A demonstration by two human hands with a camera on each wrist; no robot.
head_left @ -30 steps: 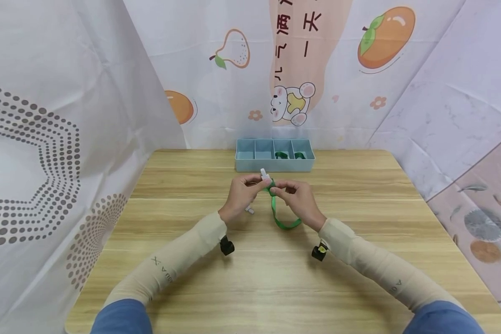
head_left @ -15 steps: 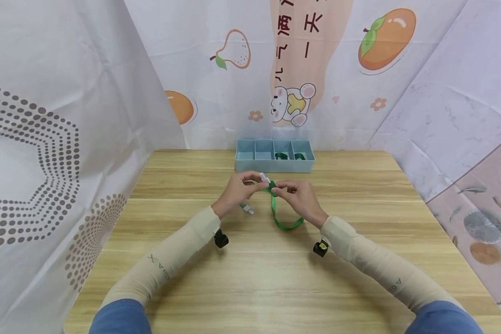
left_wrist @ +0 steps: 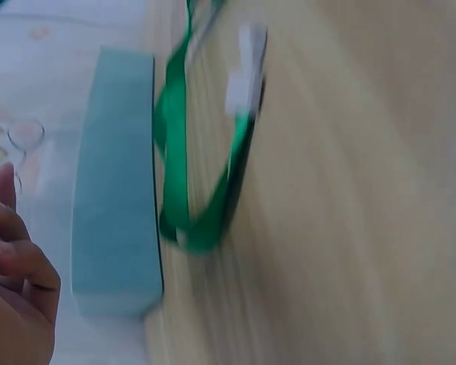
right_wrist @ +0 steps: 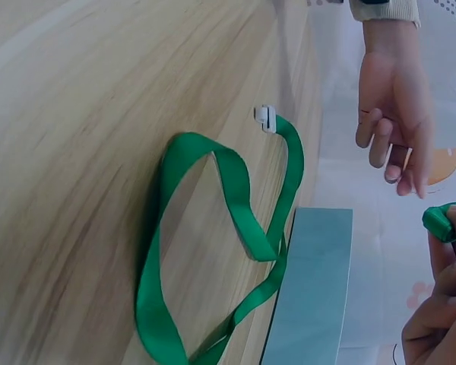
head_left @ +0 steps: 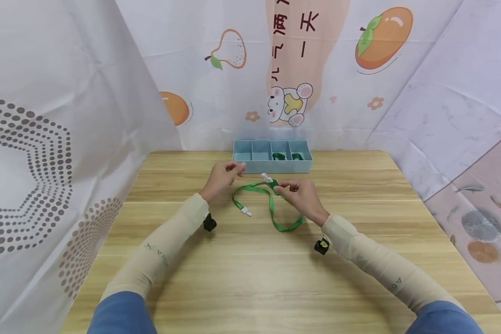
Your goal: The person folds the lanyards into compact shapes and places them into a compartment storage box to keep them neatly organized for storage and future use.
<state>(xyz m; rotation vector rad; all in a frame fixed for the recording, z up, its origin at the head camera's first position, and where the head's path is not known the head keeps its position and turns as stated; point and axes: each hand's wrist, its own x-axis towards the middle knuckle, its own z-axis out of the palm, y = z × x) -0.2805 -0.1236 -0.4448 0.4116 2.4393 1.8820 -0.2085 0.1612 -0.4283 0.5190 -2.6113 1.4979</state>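
Observation:
A green lanyard (head_left: 272, 206) lies in loose curves on the table. My right hand (head_left: 302, 197) pinches a folded green bundle (right_wrist: 438, 223) of its strap between thumb and fingers. One white clip (head_left: 266, 177) sticks out beyond this bundle, to the left. The lanyard's other white clip (left_wrist: 245, 76) is at the end of the loose strap, on the wood in the head view. To the left, in front of the box, my left hand (head_left: 222, 179) is raised with fingers loosely bent and nothing in them. The right wrist view shows this left hand (right_wrist: 395, 106) apart from the lanyard.
A blue-grey box (head_left: 271, 167) with compartments stands at the table's back edge. Its two right compartments hold green strap pieces (head_left: 279, 157). Behind it hangs a printed white curtain (head_left: 208, 111). Wooden tabletop (head_left: 254, 278) stretches in front of both hands.
My left hand has let go of the lanyard beside the upper white clip and drawn away left. More of the loose strap now shows. The right hand keeps its pinch in nearly the same place.

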